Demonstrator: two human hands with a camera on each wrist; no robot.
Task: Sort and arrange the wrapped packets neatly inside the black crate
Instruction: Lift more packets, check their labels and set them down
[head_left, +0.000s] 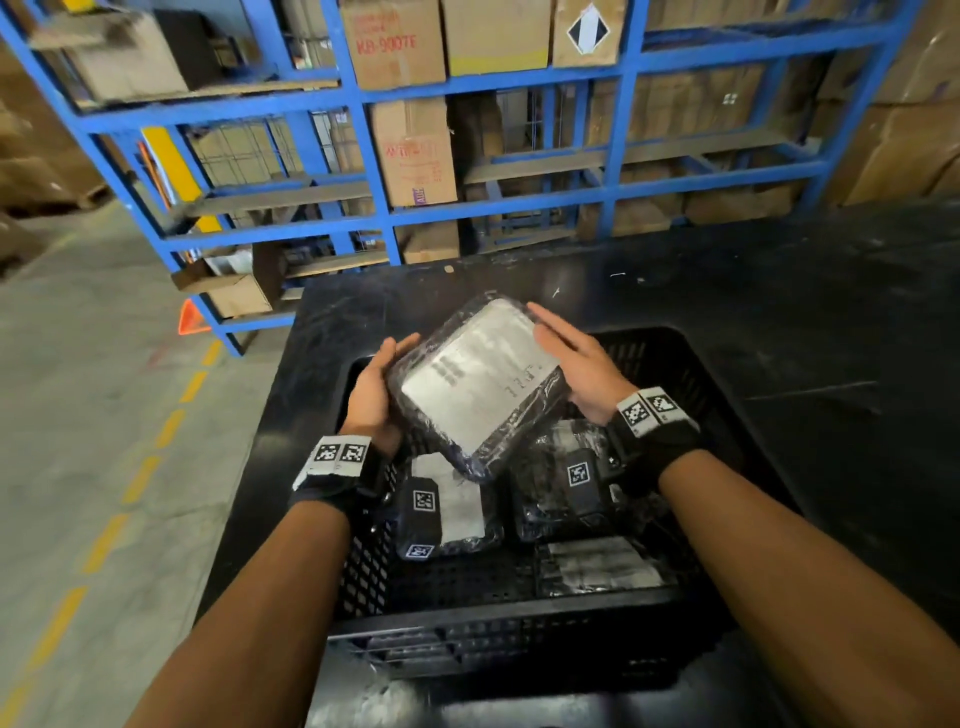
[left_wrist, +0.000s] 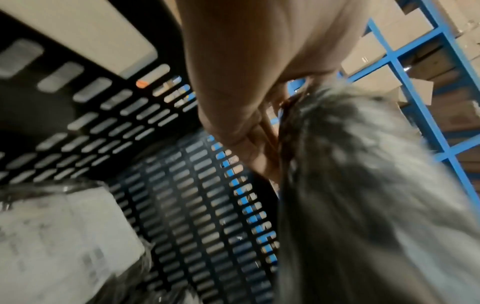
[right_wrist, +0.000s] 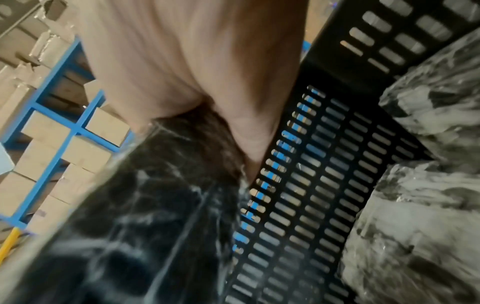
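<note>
A wrapped packet, a dark bundle in clear film with a white label, hangs tilted over the black crate. My left hand cups its left edge, thumb up the side and fingers underneath. The straight fingers of my right hand press flat against its right edge. More packets lie in the crate: one at the left, one in the middle and one at the near right. The wrist views show the held packet blurred against each palm, in front of the slotted crate wall.
The crate stands on a black table. Behind it rises blue shelving loaded with cardboard cartons. To the left is concrete floor with a yellow dashed line and an orange triangle by the rack's foot.
</note>
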